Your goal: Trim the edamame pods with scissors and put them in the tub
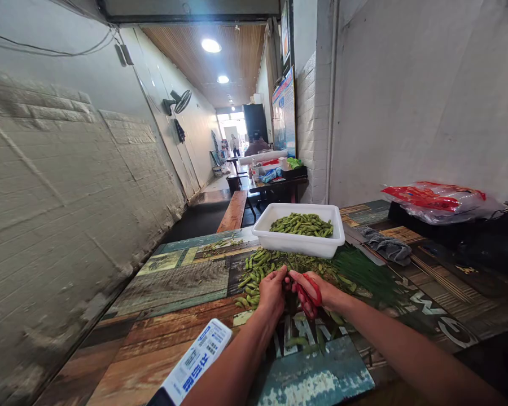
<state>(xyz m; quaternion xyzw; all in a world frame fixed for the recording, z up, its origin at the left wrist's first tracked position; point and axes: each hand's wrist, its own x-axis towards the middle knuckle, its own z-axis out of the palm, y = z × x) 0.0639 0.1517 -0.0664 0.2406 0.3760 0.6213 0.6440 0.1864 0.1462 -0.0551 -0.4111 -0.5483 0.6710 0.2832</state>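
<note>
Red-handled scissors [314, 288] are gripped in my right hand [320, 286], whose fingers curl through the loops. Close beside it, my left hand [272, 289] is closed in a pinch, its fingertips meeting the scissors' blade end. What the left fingers hold is too small and covered to make out. Around both hands lie loose green edamame pods [254, 275], heaped mostly to the left. Small trimmed bits [317, 264] are spread just beyond my fingers. Past them stands a white plastic tub [297, 245] containing many pods [301, 224].
A white box-like object with blue print [203, 355] lies by my left forearm. To the right are a grey cloth [383, 244], thin wooden sticks [442, 276] and a red-and-clear plastic package [440, 198]. A bench [233, 211] and another table stand beyond the patterned tabletop [186, 282].
</note>
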